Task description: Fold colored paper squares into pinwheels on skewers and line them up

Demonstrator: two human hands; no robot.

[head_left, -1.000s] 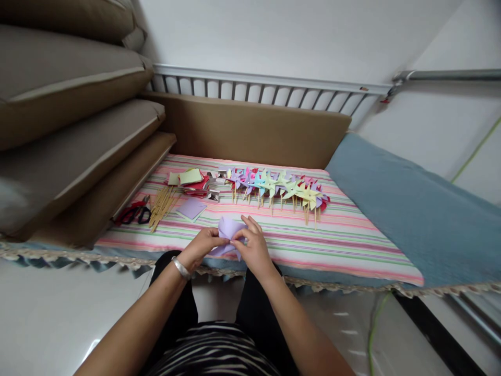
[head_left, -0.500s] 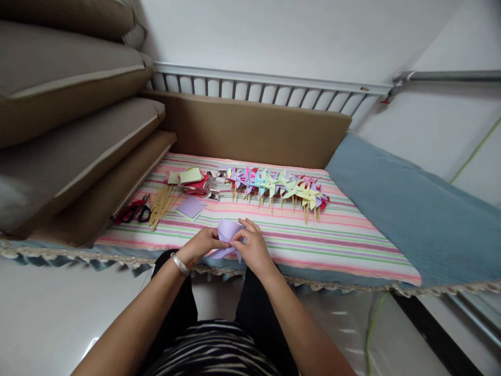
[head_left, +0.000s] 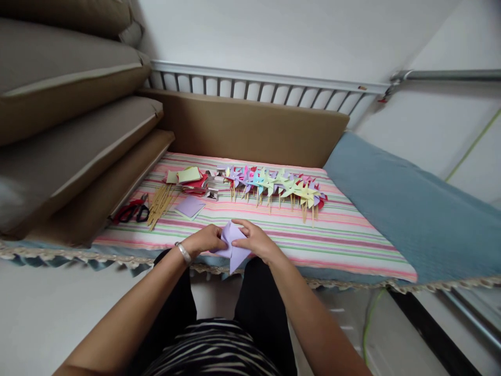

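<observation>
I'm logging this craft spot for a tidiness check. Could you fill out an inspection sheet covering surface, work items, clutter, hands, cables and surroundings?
Surface: striped cloth over a blue cover.
Work items: folded purple paper in hand; finished pinwheels in a row; sticks, paper stack and a purple square to the left.
Clutter: scissors beside the sticks; small boxes near the paper stack.
Hands: left hand and right hand grip the folded purple paper from opposite sides.
Cables: green cord, lower right.
Surroundings: stacked cushions at left; white radiator behind.
</observation>
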